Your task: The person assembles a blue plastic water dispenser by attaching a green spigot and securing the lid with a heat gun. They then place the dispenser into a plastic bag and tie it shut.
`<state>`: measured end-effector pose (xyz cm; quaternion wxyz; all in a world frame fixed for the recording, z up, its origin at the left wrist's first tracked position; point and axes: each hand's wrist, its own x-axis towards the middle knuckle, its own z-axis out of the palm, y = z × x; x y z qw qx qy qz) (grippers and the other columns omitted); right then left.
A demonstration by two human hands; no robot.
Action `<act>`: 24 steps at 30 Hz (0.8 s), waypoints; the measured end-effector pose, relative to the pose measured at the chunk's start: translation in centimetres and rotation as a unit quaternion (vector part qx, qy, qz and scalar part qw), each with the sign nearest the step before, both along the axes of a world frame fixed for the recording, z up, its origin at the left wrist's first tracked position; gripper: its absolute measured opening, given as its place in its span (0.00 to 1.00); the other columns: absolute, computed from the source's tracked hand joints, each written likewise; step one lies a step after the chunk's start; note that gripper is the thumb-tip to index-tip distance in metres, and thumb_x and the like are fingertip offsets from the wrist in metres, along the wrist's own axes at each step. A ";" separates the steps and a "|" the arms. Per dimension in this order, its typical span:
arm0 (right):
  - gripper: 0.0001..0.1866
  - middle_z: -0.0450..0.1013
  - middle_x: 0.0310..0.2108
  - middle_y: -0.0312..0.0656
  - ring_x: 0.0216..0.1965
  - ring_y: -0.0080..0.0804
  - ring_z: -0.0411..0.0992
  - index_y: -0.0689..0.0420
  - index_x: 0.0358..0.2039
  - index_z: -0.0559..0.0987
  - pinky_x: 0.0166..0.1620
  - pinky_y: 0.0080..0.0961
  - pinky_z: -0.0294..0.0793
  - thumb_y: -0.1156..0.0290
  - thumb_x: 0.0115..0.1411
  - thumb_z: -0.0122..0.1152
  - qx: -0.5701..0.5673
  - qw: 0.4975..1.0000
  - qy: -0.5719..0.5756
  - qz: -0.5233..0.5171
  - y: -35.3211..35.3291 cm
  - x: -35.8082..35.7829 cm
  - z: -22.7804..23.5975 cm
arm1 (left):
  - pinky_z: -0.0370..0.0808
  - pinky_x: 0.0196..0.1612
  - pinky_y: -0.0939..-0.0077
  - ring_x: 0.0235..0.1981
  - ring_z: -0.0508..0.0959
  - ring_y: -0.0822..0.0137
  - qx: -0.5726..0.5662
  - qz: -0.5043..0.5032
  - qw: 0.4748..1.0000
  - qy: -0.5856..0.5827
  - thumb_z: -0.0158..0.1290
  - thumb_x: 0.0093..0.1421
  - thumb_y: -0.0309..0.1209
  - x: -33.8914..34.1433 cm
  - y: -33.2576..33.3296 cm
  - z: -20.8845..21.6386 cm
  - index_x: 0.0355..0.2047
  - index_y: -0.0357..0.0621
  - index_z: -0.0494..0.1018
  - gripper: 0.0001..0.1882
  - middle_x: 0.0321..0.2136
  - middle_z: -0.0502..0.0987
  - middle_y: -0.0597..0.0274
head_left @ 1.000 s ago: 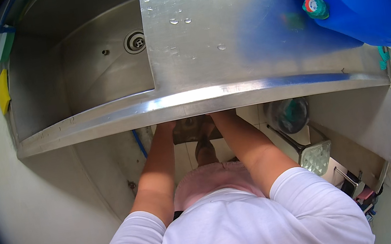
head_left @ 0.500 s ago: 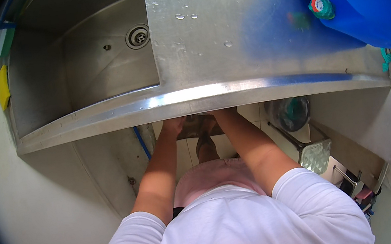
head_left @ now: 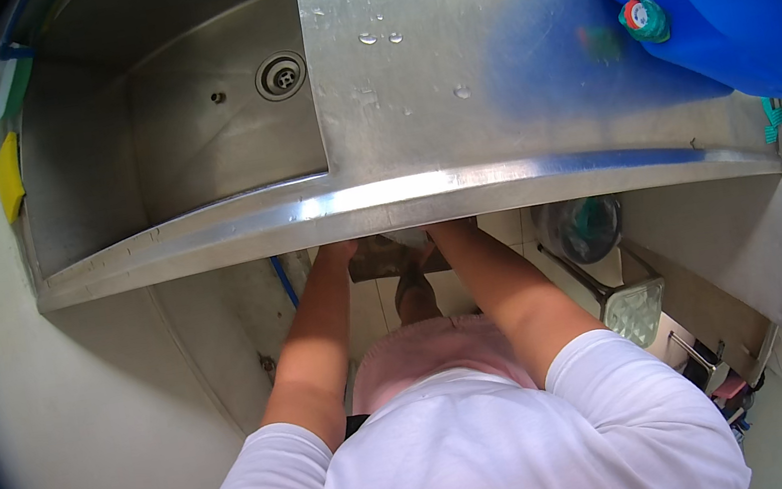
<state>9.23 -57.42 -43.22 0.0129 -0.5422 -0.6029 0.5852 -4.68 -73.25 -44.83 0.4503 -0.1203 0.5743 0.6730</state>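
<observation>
Both my forearms reach forward and down beneath the front edge of a stainless steel sink counter [head_left: 406,212]. Of my left hand [head_left: 338,250], only the wrist end shows below that edge, and its fingers are hidden. My right hand [head_left: 447,229] goes under the counter likewise, with its fingers out of sight. A small pale, whitish thing [head_left: 406,237] shows between the two hands. Its kind cannot be made out, nor whether either hand touches it. Below it lies a brown mat or board [head_left: 373,259] on the tiled floor, near my foot.
A sink basin [head_left: 197,162] with a drain lies at the left. On the wet counter at the right stands a large blue jug [head_left: 709,5]. Under the counter are a blue hose [head_left: 285,283], a clear round container [head_left: 581,228] and a stool [head_left: 633,309].
My left hand has shifted slightly left, so the gap between my hands is a little wider. More of the pale thing shows between them. The view has moved slightly.
</observation>
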 end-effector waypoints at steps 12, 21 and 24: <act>0.18 0.78 0.43 0.50 0.43 0.45 0.76 0.59 0.47 0.78 0.48 0.45 0.74 0.60 0.65 0.50 0.053 0.997 -0.039 0.045 2.5 -0.8 0.2 | 0.73 0.55 0.48 0.56 0.73 0.48 -0.347 0.413 0.827 0.158 0.40 0.70 0.43 -15.1 -36.3 14.6 0.58 0.33 0.67 0.27 0.56 0.71 0.43; 0.18 0.79 0.42 0.50 0.42 0.44 0.77 0.59 0.47 0.78 0.47 0.45 0.74 0.61 0.65 0.51 0.180 0.951 -0.158 0.196 5.9 -2.6 -4.3 | 0.74 0.50 0.51 0.45 0.79 0.44 -0.690 -0.575 0.424 0.116 0.54 0.60 0.54 5.4 -54.1 33.0 0.56 0.45 0.69 0.32 0.43 0.80 0.46; 0.18 0.79 0.42 0.50 0.42 0.44 0.77 0.60 0.47 0.78 0.47 0.45 0.74 0.61 0.65 0.51 0.210 0.934 -0.177 0.230 6.6 -2.3 -4.2 | 0.75 0.47 0.54 0.44 0.80 0.47 -0.566 -0.726 0.388 -0.039 0.57 0.58 0.55 13.1 -56.2 35.2 0.38 0.44 0.78 0.25 0.40 0.81 0.48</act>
